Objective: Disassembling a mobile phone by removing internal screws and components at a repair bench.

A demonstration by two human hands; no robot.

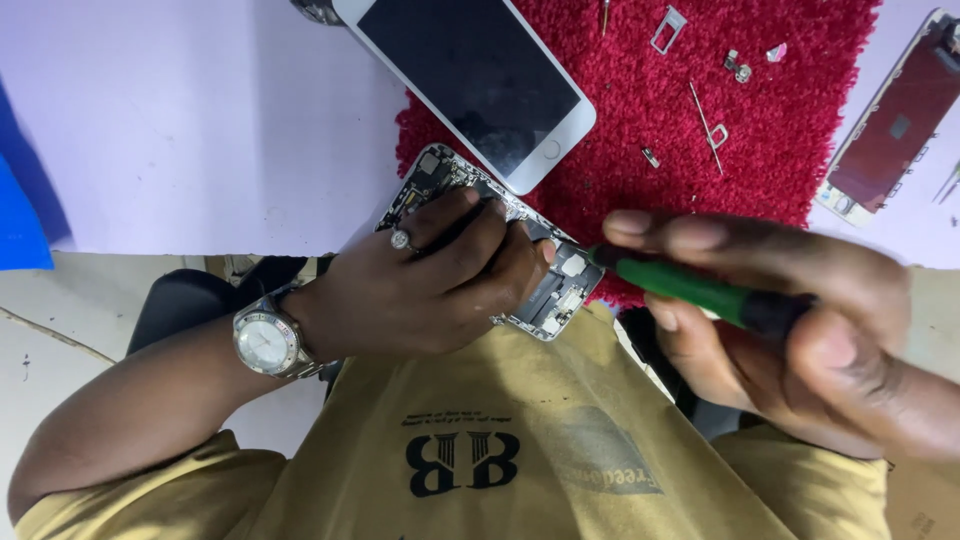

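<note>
Note the purple table (150,120) spanning the far side, with a red pile mat (780,120) laid at far centre-right. Locate a white phone display panel (470,80), face up and detached, across the mat's left edge, and a second display assembly (890,120), turned over, off the mat at far right. Find the opened phone chassis (560,290) at the mat's near-left edge, internals exposed. Judge the work as well along: screen off, housing open, parts set out on the mat; board and inner components appear in place inside the chassis. Observe the left hand (420,285), with wristwatch (265,340) and ring (400,240), lying over the chassis, fingers curled down on its middle and pinning it. Observe the right hand (800,330), just right of the chassis, closed round a green-handled screwdriver (690,290) with the shaft end pointed left at the chassis's near-right corner; cannot tell whether the tip touches. Check the far mat for a SIM tray (668,28), a thin ejector pin (706,125) and small loose fittings (738,66), all well apart from both hands.
</note>
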